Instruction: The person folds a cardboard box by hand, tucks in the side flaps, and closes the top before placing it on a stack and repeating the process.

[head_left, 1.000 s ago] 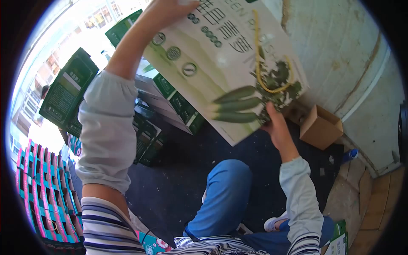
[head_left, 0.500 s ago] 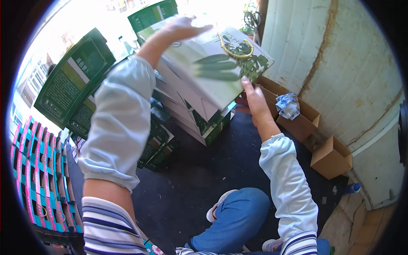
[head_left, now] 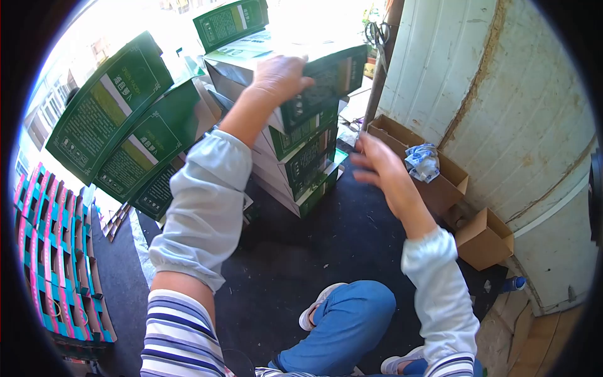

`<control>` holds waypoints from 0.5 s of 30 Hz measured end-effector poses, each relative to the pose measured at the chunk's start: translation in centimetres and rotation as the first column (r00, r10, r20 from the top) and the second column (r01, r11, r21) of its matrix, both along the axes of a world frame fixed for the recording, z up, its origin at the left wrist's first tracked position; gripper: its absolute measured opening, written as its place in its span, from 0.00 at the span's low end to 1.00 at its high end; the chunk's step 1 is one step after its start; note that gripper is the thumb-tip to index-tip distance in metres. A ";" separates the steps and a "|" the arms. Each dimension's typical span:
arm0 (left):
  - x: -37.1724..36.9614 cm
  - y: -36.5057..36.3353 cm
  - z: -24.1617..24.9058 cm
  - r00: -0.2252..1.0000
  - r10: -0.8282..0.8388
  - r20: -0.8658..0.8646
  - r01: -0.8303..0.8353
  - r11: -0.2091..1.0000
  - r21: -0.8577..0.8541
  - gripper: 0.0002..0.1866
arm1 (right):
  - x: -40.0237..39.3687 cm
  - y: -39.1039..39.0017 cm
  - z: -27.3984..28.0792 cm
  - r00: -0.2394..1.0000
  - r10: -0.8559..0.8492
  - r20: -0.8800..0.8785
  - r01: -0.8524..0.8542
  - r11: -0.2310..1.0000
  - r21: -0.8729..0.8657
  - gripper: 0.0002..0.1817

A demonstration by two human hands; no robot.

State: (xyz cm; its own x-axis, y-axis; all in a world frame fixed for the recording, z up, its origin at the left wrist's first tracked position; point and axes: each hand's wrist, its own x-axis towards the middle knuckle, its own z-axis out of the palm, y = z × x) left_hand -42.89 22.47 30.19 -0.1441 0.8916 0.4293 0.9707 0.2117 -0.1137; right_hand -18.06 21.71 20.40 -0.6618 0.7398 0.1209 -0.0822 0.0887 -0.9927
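A green-and-white cardboard gift box (head_left: pixel 330 81) lies on top of a stack of similar boxes (head_left: pixel 311 160), its dark green side facing me. My left hand (head_left: pixel 278 78) is at its near upper edge, fingers curled over the top and thumb against the front; its fingertips are partly hidden. To the right of the stack, my right hand (head_left: pixel 384 173) hangs in the air, fingers apart and holding nothing. It is apart from the boxes.
More green boxes (head_left: pixel 113 107) lean at the left, and another green panel (head_left: pixel 231 24) stands behind the stack. Pink-and-teal cartons (head_left: pixel 59 257) line the far left. Brown open cartons (head_left: pixel 485 239) stand along the right wall, one with crumpled paper (head_left: pixel 422 162). Scissors (head_left: pixel 377 34) hang behind.
The gift box has turned from its leafy printed face to its green side and now rests on the stack. My right hand has let go of it and opened; my left stays on it.
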 end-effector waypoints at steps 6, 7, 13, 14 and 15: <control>-4.7 1.6 -1.3 0.997 0.014 -0.075 -0.006 0.995 0.103 0.28 | 17.5 -5.1 -4.7 0.958 -0.081 0.275 0.096 0.994 -0.042 0.29; -5.0 1.9 -1.5 0.996 0.013 -0.085 -0.004 0.994 0.109 0.29 | 20.5 -6.0 -5.0 0.946 -0.132 0.297 0.152 0.987 -0.045 0.29; -6.1 3.2 -1.9 0.986 0.017 -0.165 0.005 0.991 0.132 0.30 | 36.2 -15.4 -5.0 0.738 -0.600 0.308 0.624 0.781 0.028 0.35; -7.9 4.2 -2.8 0.978 -0.080 -0.191 0.116 0.976 0.184 0.30 | 38.1 -17.2 -5.2 0.703 -0.644 0.300 0.672 0.740 0.013 0.34; -9.0 5.1 -3.0 0.976 -0.139 -0.169 0.169 0.969 0.180 0.29 | 40.2 -19.4 -5.3 0.645 -0.705 0.294 0.738 0.675 0.000 0.33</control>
State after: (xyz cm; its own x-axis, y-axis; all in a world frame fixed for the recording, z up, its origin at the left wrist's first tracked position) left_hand -51.86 27.56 27.17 0.0696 0.7964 0.6007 0.9673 0.0933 -0.2358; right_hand 22.16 2.33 15.09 0.0948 0.9924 -0.0789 0.2090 -0.0973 -0.9731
